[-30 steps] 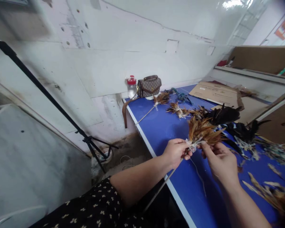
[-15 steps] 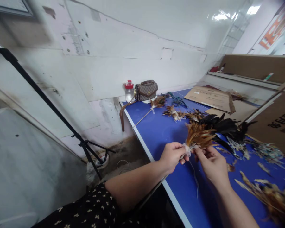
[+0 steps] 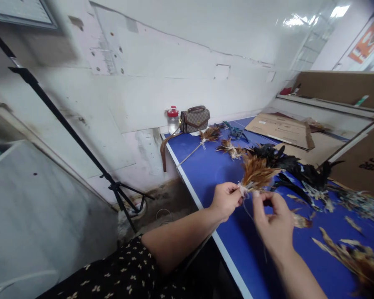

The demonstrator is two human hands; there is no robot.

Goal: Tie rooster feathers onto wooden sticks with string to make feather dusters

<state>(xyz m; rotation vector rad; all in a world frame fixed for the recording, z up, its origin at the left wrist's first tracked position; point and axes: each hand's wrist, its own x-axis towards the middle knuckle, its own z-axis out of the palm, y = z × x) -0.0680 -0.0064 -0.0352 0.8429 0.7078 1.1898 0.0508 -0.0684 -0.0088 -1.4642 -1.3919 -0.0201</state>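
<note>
My left hand point(image 3: 227, 202) is closed around the bound base of a bunch of brown feathers point(image 3: 258, 172), which fans out up and to the right over the table. Whitish wrapping shows at the base by my fingertips. From there a thin thread point(image 3: 248, 211) hangs down and passes behind my right hand point(image 3: 274, 222). That hand is pinched, thumb against forefinger, close to the lower edge of the bunch; what lies between the tips is too small to make out.
The blue table point(image 3: 202, 168) holds black feathers point(image 3: 294, 166), smaller brown bunches point(image 3: 230, 148) and loose feathers point(image 3: 352, 257). A handbag point(image 3: 195, 119), a red-capped bottle point(image 3: 173, 120) and flat cardboard point(image 3: 280, 129) lie toward the back. A black tripod point(image 3: 115, 185) stands left.
My right hand has drawn slightly down and away from the wrapped base, its thumb and forefinger now pinched. The view has shifted slightly left, and the bunch stays in my left hand.
</note>
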